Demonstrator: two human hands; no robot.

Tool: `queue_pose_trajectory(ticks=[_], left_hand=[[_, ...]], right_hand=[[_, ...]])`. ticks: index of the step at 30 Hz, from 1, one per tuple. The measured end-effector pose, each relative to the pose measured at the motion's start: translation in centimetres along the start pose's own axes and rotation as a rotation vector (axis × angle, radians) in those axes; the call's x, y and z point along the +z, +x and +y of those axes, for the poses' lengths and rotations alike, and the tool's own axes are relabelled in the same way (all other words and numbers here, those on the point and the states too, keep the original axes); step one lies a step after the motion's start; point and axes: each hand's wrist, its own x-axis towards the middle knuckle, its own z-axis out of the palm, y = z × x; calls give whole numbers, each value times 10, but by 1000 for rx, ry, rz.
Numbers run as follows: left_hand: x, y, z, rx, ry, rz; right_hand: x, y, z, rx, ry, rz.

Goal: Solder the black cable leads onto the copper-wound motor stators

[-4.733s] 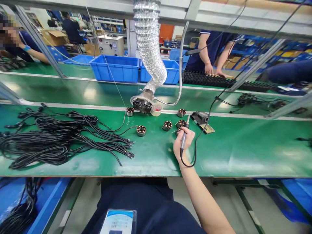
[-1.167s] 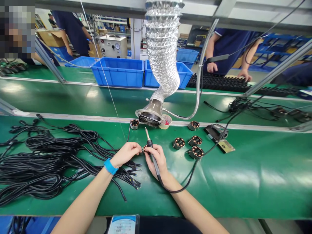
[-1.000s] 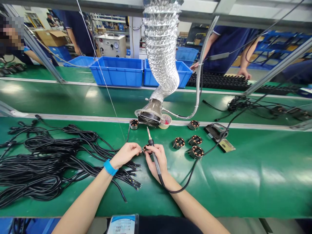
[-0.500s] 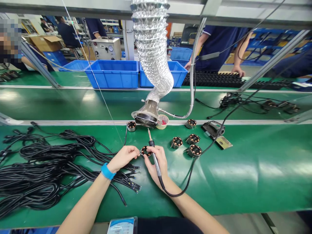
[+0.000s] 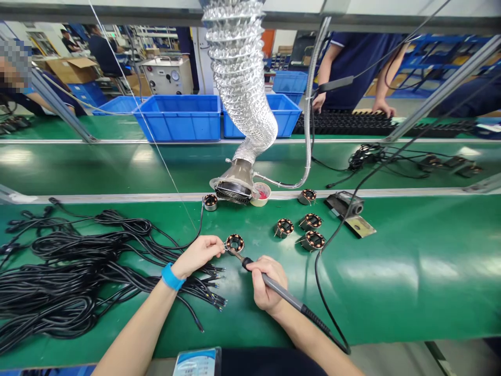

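My right hand is closed around the grey handle of a soldering iron. The iron's tip touches the lower left edge of a round motor stator with copper coils, lying on the green bench. Just left of the stator, my left hand pinches thin wire ends against its rim; the fingers partly hide them. Several more stators stand to the right. Another stator, with a black cable attached, sits below the fume extractor's hood.
Bundled black cables cover the bench's left side. A roll of tape lies beside the hood, and a soldering iron stand is at the right. Blue bins stand behind. Across the bench, a co-worker's hands touch black parts.
My right hand has let go of the stator, shifted right and turned the soldering iron, bringing its tip down to the stator's edge. My left hand has stayed nearly in place.
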Motion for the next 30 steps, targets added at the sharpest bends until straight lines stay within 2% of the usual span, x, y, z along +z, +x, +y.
queue_pose_trajectory(ticks=[11, 17, 24, 30], left_hand=[[2, 0, 0, 3, 20, 9], [1, 1, -4, 27, 4, -12], [1, 1, -3, 28, 2, -19], [0, 1, -5, 38, -5, -22]], right_hand=[[1, 5, -2, -3, 32, -77], [1, 7, -3, -4, 35, -79], [-2, 5, -2, 15, 22, -24], [0, 4, -2, 14, 62, -41]])
